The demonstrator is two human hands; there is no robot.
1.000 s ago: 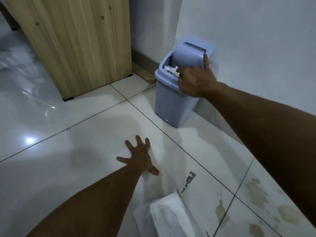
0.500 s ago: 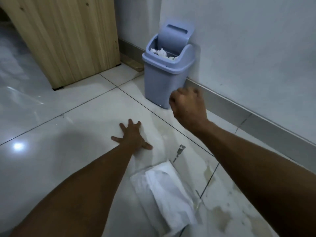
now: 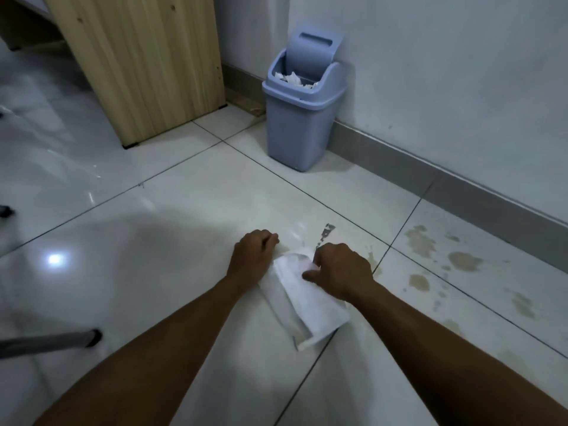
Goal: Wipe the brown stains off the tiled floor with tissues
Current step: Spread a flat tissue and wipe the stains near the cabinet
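A clear plastic pack of white tissues (image 3: 307, 305) lies on the glossy white tiled floor (image 3: 172, 229) in front of me. My left hand (image 3: 252, 256) rests curled on the pack's left far edge. My right hand (image 3: 341, 270) is over the pack's top, its fingers pinching a tissue at the opening. Brown stains (image 3: 461, 261) are spattered over the tiles to the right of the pack, several patches reaching toward the wall.
A blue swing-lid bin (image 3: 302, 112) with crumpled tissues inside stands against the white wall (image 3: 445, 72) and grey skirting. A wooden furniture panel (image 3: 144, 56) stands at the back left. A grey chair leg (image 3: 49, 342) lies low at the left.
My right hand left the bin and came down onto the tissue pack. My left hand lifted from flat on the floor and curled onto the pack's edge. The view tilted back.
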